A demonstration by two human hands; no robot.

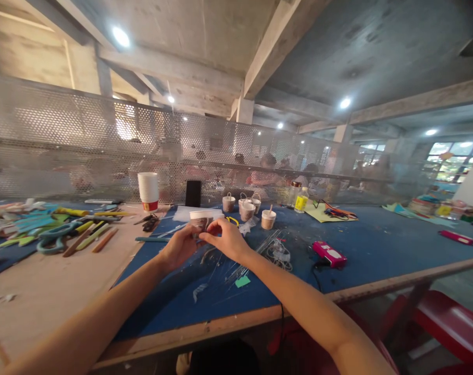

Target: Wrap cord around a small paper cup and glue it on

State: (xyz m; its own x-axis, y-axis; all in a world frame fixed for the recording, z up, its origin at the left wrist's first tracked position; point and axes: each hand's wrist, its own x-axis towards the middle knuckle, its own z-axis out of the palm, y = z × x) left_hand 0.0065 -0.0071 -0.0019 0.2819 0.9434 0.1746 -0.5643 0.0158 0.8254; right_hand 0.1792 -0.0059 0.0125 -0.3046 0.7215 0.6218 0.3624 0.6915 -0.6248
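My left hand (181, 245) and my right hand (225, 238) meet over the blue table top (369, 245), both closed round a small paper cup (200, 219) with a white rim and brown patterned side. The left hand grips the cup from the left. The right hand's fingers pinch at its right edge. Under my hands lie thin clear strips and wires (228, 271) and a small green scrap (243, 282).
Several small handled cups (247, 208) stand behind my hands, a stack of white cups (148, 190) to the left, a pink glue gun (329, 254) to the right. Coloured foam strips and scissors (57, 232) lie at left. People sit behind a mesh screen (84, 151). Red chairs (451, 323) stand at the lower right.
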